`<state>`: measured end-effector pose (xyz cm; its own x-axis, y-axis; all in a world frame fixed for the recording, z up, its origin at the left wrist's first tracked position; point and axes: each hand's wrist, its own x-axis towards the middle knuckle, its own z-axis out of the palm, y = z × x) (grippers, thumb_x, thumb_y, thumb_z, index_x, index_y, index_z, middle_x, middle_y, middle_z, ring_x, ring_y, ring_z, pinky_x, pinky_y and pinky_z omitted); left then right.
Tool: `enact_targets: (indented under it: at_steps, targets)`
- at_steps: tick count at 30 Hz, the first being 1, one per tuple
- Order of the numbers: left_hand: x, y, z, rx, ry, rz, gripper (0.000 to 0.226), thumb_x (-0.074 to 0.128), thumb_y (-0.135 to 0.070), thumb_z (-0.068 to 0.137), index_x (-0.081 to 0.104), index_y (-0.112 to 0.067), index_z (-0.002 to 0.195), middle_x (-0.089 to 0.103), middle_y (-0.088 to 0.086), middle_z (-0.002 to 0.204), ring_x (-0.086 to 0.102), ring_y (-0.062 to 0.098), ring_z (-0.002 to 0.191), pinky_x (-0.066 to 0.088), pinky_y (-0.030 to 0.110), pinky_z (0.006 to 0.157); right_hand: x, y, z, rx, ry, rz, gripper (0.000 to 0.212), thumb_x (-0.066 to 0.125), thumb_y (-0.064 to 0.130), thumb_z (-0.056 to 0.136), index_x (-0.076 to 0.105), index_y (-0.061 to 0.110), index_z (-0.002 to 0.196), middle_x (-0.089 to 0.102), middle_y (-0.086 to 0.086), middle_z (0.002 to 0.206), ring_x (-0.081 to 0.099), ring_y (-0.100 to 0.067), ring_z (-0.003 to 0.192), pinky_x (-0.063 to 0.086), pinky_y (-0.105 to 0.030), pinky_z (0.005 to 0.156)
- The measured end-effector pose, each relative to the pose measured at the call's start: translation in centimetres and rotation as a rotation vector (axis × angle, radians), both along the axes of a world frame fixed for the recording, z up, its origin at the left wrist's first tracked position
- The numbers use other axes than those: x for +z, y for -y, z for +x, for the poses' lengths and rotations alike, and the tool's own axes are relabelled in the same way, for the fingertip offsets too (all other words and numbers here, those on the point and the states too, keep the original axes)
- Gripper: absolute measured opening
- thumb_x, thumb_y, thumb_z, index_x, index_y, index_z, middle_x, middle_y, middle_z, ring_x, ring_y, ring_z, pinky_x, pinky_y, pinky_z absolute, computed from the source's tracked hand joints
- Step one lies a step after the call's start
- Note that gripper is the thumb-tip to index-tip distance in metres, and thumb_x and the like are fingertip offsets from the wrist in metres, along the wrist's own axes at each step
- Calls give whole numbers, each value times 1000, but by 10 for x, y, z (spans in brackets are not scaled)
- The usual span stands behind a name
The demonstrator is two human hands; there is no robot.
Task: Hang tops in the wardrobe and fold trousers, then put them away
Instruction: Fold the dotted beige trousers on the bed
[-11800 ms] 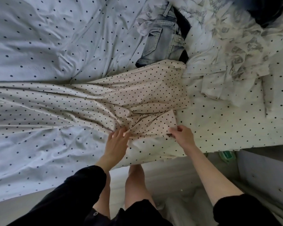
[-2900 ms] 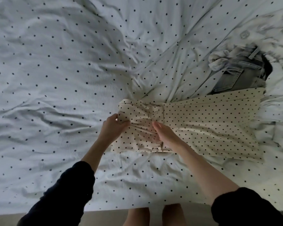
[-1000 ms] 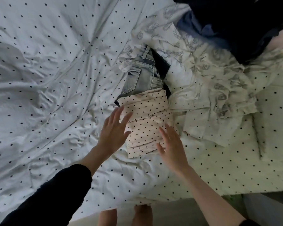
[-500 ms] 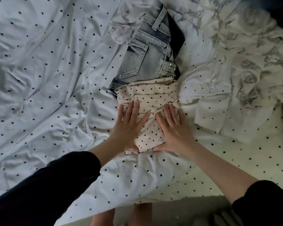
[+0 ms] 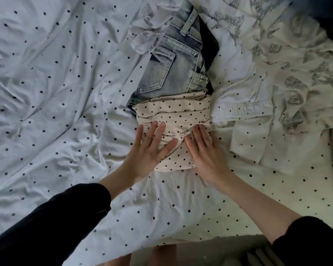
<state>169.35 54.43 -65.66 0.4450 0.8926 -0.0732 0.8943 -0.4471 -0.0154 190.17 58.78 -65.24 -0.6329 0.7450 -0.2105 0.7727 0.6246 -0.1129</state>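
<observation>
Nearest, two black sleeves (image 5: 52,223) reach out over the edge of the bed (image 5: 46,112), covered in a white sheet with dark dots. The left hand (image 5: 149,148) lies flat with fingers spread on the near left part of the folded cream dotted trousers (image 5: 173,114). The right hand (image 5: 207,152) lies flat beside it, fingers straight and close together, on the right part. Beyond the bundle and touching its far edge lie folded pale jeans (image 5: 173,66). To the right sits a crumpled white printed garment (image 5: 277,73).
</observation>
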Motion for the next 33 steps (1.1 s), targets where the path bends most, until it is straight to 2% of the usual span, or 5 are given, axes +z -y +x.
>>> enact_targets:
  at_steps: [6, 12, 20, 24, 33]
  targets:
    - [7, -7, -7, -23, 101, 84, 48, 37, 3, 93, 42, -16, 137, 50, 33, 129, 51, 47, 118, 49, 61, 85, 16, -6, -6, -58, -25, -28, 45, 30, 13, 91, 56, 0, 126, 52, -22, 134, 49, -38, 126, 45, -55, 94]
    - [28, 16, -19, -149, 132, -29, 67, 80, 1, 60, 62, -13, 123, 53, 26, 130, 48, 47, 120, 49, 58, 88, 42, 17, 4, 43, -102, -140, 52, 79, 3, 58, 67, 3, 109, 60, -21, 124, 58, -37, 115, 58, -44, 75]
    - [17, 16, -6, 54, -43, 1, 82, 62, -17, 77, 14, -25, 143, 30, 25, 148, 36, 45, 131, 43, 61, 93, 25, 20, -21, -128, 61, 39, 48, 35, 16, 86, 53, 6, 130, 48, -18, 138, 45, -38, 128, 40, -57, 99]
    - [6, 8, -1, 87, 42, 53, 49, 29, -4, 92, 34, -24, 137, 52, 28, 130, 51, 47, 117, 51, 58, 82, 11, 9, -23, -91, -3, 88, 40, 30, 11, 96, 64, 1, 114, 59, -20, 124, 56, -39, 117, 51, -52, 87]
    - [105, 32, -10, 199, 283, -98, 66, 48, 21, 67, 62, -10, 123, 50, 26, 133, 52, 41, 119, 46, 52, 95, 102, 20, -25, -181, -187, -496, 70, 60, -8, 77, 42, 14, 141, 43, -6, 144, 56, -28, 116, 45, -33, 99]
